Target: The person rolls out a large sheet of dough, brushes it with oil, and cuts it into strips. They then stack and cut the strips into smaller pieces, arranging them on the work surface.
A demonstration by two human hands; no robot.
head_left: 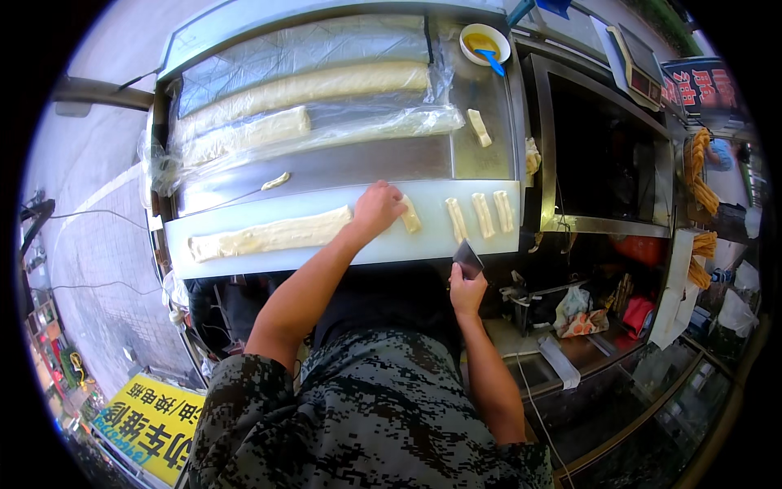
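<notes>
My left hand (380, 209) is at the upper end of a short dough strip (411, 219), its fingers curled against it. The fingertips are partly hidden. To the left of that hand a long flattened length of dough (269, 235) lies on the white cutting board (342, 261). My right hand (468, 292) grips a metal dough scraper (468, 259) at the board's front edge. The blade is close to the lower end of another cut strip (456, 220). Two more strips, a middle one (482, 215) and a right one (503, 211), lie side by side near the board's right end.
Behind the board, dough rolls (317, 82) rest under plastic film (366, 129). A small dough scrap (276, 181) and a strip (479, 128) lie on the metal worktop. A white bowl (502, 40) holds yellow liquid and a blue-handled brush (490, 61). At right is a dark metal-framed vat (605, 225).
</notes>
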